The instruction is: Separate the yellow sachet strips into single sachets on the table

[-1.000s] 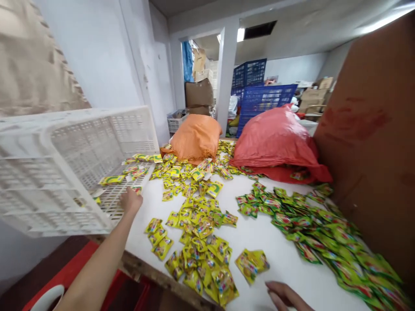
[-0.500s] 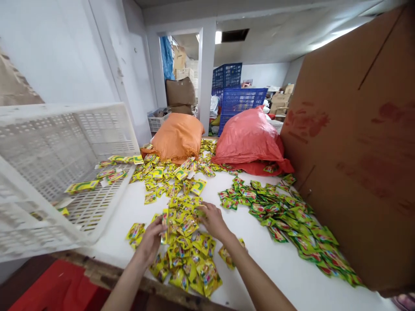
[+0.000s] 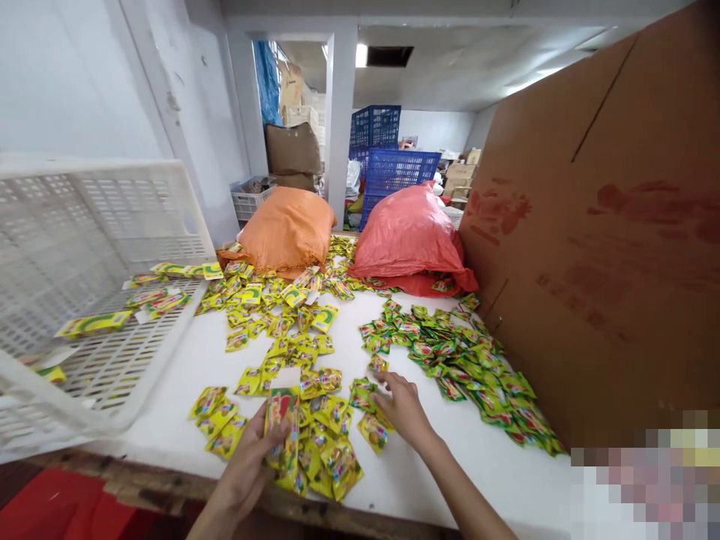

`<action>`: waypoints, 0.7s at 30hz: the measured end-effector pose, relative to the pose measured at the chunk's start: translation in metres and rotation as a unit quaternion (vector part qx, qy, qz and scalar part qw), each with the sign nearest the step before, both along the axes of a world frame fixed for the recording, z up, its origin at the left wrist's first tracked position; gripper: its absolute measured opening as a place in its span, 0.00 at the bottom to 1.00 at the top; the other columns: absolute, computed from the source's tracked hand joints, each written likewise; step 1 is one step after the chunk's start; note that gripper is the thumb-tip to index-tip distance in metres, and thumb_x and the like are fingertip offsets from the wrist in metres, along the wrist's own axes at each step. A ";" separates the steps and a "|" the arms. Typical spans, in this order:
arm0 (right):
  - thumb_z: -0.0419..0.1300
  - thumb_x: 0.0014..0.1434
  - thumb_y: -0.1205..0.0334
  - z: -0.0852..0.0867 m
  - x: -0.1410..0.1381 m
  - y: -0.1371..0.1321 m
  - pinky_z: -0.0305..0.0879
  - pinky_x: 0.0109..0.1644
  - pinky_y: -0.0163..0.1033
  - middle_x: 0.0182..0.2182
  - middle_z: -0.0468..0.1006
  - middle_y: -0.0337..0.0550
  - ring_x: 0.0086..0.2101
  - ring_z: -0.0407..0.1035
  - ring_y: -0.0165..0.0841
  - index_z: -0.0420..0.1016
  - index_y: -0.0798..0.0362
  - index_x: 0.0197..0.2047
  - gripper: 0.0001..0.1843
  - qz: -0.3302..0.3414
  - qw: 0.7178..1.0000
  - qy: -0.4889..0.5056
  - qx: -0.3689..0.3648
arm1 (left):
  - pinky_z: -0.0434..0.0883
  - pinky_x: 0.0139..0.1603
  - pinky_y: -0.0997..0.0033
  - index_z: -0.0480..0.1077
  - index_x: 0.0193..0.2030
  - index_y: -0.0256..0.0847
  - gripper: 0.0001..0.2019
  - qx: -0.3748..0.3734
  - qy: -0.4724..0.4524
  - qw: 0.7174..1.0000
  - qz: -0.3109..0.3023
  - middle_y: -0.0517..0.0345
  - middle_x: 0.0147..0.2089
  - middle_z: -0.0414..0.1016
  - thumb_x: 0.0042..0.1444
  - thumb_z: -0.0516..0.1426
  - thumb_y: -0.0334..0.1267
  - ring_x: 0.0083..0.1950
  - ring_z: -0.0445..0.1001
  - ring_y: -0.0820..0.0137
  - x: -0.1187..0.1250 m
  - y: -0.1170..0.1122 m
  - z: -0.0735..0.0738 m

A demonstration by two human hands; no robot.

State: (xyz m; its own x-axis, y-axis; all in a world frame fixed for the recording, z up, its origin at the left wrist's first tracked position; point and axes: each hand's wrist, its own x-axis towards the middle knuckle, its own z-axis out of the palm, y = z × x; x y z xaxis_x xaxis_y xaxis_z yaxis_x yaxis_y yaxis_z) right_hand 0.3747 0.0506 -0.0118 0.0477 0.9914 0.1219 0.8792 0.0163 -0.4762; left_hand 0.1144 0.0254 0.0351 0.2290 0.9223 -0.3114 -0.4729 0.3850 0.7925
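My left hand (image 3: 247, 457) is closed around a small yellow and green carton (image 3: 283, 420), held upright with its white top flap raised. Beneath and behind it spreads a pile of small yellow packets (image 3: 331, 457) on the white tabletop (image 3: 416, 472). My right hand (image 3: 403, 411) hovers low over the table, fingers bent and apart. Close to its fingertips lie a few green packets (image 3: 361, 394) and a yellow packet (image 3: 373, 433); whether the fingers touch them is unclear. Further right is a long heap of green packets (image 3: 478, 375).
A white plastic crate (image 3: 194, 330) lies on its side at left, with several yellow cartons (image 3: 95, 324) in it. An orange sack (image 3: 286, 229) and a red sack (image 3: 410, 236) rest at the back. A large cardboard box (image 3: 562, 285) walls off the right side.
The carton in my left hand has turned to show its front and flap. My right hand has moved right, off the yellow pile. Some green packets now lie beside it. The view has shifted right.
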 end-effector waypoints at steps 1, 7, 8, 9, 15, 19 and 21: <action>0.56 0.53 0.61 0.000 -0.004 0.002 0.52 0.48 0.42 0.45 0.72 0.44 0.47 0.63 0.39 0.66 0.49 0.49 0.18 0.003 1.000 -0.006 -0.004 | 0.74 0.40 0.63 0.64 0.50 0.41 0.30 -0.013 0.005 1.000 0.002 0.52 0.42 0.77 0.38 0.66 0.37 0.43 0.75 0.59 0.006 -0.002 -0.001; 0.62 0.47 0.62 0.002 -0.020 0.009 0.50 0.47 0.43 0.46 0.70 0.49 0.47 0.60 0.44 0.69 0.52 0.44 0.19 0.033 0.998 -0.038 -0.027 | 0.73 0.40 0.62 0.68 0.44 0.36 0.28 -0.028 0.028 0.998 0.053 0.50 0.38 0.78 0.32 0.68 0.38 0.40 0.76 0.56 0.014 -0.015 -0.007; 0.61 0.47 0.61 0.003 -0.018 0.007 0.50 0.46 0.43 0.44 0.71 0.49 0.46 0.61 0.43 0.70 0.53 0.41 0.16 0.034 0.998 -0.043 -0.034 | 0.73 0.40 0.62 0.69 0.42 0.36 0.26 -0.027 0.030 0.998 0.054 0.50 0.37 0.78 0.33 0.68 0.38 0.40 0.76 0.57 0.010 -0.017 -0.009; 0.61 0.48 0.60 0.005 -0.013 0.005 0.51 0.45 0.43 0.42 0.71 0.48 0.44 0.62 0.43 0.71 0.53 0.39 0.13 0.037 0.997 -0.046 -0.043 | 0.73 0.40 0.63 0.70 0.40 0.36 0.24 -0.028 0.028 0.998 0.048 0.50 0.36 0.78 0.34 0.68 0.38 0.39 0.76 0.57 0.004 -0.019 -0.010; 0.61 0.49 0.61 0.030 0.010 0.007 0.50 0.45 0.41 0.41 0.71 0.44 0.44 0.60 0.40 0.71 0.52 0.37 0.10 0.109 0.989 -0.079 -0.063 | 0.71 0.35 0.68 0.73 0.29 0.32 0.11 -0.054 -0.028 0.998 -0.034 0.51 0.29 0.77 0.41 0.64 0.38 0.35 0.76 0.62 -0.014 -0.026 -0.017; 0.65 0.40 0.70 0.037 -0.006 0.025 0.44 0.53 0.44 0.45 0.71 0.43 0.51 0.56 0.42 0.72 0.51 0.33 0.13 0.199 0.973 -0.101 -0.066 | 0.70 0.28 0.69 0.72 0.30 0.32 0.12 -0.026 -0.023 0.999 -0.037 0.51 0.27 0.76 0.40 0.65 0.37 0.29 0.75 0.63 0.004 -0.025 -0.017; 0.66 0.36 0.72 0.033 -0.015 0.030 0.41 0.56 0.44 0.43 0.71 0.44 0.50 0.57 0.42 0.72 0.52 0.34 0.18 0.223 0.967 -0.103 -0.072 | 0.70 0.29 0.69 0.71 0.34 0.34 0.14 -0.026 -0.036 0.999 -0.019 0.52 0.28 0.77 0.39 0.66 0.35 0.30 0.75 0.63 0.014 -0.025 -0.017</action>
State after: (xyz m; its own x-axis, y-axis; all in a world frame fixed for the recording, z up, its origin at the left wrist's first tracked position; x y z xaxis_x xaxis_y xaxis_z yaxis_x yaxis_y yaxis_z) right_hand 0.3596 0.0803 0.0208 -0.3999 0.9148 -0.0568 0.8761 0.3633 -0.3170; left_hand 0.1279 0.0007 0.0178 0.2868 0.8958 -0.3396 -0.5132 0.4430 0.7351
